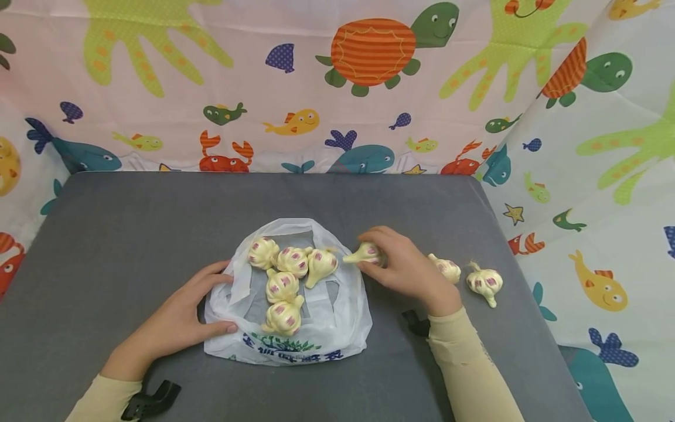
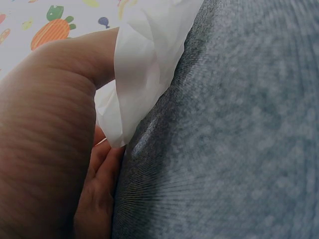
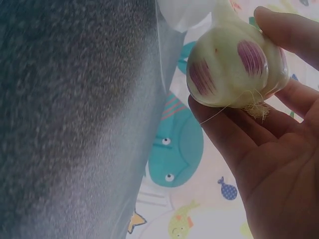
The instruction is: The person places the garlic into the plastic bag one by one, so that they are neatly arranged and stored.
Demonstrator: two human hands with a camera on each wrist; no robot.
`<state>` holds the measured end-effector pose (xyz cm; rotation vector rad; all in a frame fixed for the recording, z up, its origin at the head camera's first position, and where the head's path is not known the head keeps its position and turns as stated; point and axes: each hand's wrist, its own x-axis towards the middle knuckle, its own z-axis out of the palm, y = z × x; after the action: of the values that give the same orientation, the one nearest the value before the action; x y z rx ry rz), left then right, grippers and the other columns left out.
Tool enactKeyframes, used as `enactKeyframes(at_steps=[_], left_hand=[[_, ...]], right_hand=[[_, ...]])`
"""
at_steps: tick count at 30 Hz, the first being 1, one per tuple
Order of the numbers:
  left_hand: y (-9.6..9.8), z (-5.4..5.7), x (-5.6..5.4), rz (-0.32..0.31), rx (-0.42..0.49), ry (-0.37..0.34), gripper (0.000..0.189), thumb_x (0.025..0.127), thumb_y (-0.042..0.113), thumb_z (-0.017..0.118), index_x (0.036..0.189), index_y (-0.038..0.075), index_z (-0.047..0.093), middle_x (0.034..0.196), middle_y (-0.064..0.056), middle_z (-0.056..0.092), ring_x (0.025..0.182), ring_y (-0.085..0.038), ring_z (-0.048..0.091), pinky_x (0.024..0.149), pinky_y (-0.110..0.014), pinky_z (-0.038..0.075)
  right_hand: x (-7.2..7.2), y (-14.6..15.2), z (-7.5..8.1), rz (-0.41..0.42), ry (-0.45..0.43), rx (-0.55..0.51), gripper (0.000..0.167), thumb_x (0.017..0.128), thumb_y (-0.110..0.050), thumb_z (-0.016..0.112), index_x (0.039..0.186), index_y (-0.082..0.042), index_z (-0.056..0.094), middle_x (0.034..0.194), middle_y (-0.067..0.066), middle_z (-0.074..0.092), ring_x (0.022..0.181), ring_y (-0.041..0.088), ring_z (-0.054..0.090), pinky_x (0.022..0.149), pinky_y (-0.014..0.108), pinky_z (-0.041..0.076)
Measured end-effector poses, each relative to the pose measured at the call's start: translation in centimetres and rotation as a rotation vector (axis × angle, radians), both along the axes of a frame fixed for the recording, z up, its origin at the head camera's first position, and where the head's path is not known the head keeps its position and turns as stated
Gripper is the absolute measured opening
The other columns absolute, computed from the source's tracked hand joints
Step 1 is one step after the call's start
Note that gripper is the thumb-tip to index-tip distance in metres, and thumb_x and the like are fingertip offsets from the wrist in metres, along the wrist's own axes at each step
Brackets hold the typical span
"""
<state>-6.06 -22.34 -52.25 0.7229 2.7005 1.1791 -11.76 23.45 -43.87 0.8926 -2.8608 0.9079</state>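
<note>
A white plastic bag [image 1: 348, 328] with blue and green print lies with its mouth spread wide, several garlic bulbs [image 1: 283, 317] inside its rim. My left hand [image 1: 181, 310] grips the bag's left edge, fingers at the far side and thumb at the near side. In the left wrist view, white plastic [image 2: 144, 64] covers part of that hand. Just right of the bag, my right hand [image 1: 403, 266] pinches a garlic bulb [image 1: 366, 253] between thumb and fingers, its stem toward the opening. The right wrist view shows this held garlic bulb [image 3: 234, 64] with purple streaks and a rootlet tuft.
Two more garlic bulbs lie right of the bag: one [image 1: 447, 269] partly behind my right hand, another [image 1: 485, 283] farther right. A grey cloth [image 1: 132, 217] covers the table. A curtain printed with sea animals [image 1: 174, 111] hangs behind and at the sides.
</note>
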Motion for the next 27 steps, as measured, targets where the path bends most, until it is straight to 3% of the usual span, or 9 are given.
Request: enactKeyframes(at_steps=[27], left_hand=[[0.1, -0.2, -0.1, -0.014, 0.024, 0.031, 0.076, 0.084, 0.046, 0.097, 0.146, 0.023, 0.059, 0.171, -0.003, 0.040, 0.148, -0.030, 0.045, 0.111, -0.006, 0.020]], right_hand=[[-0.4, -2.3, -1.0, 0.107, 0.022, 0.001, 0.043, 0.096, -0.021, 0.085, 0.132, -0.003, 0.072, 0.131, 0.008, 0.068, 0.116, 0.023, 0.064, 0.099, 0.046, 0.057]])
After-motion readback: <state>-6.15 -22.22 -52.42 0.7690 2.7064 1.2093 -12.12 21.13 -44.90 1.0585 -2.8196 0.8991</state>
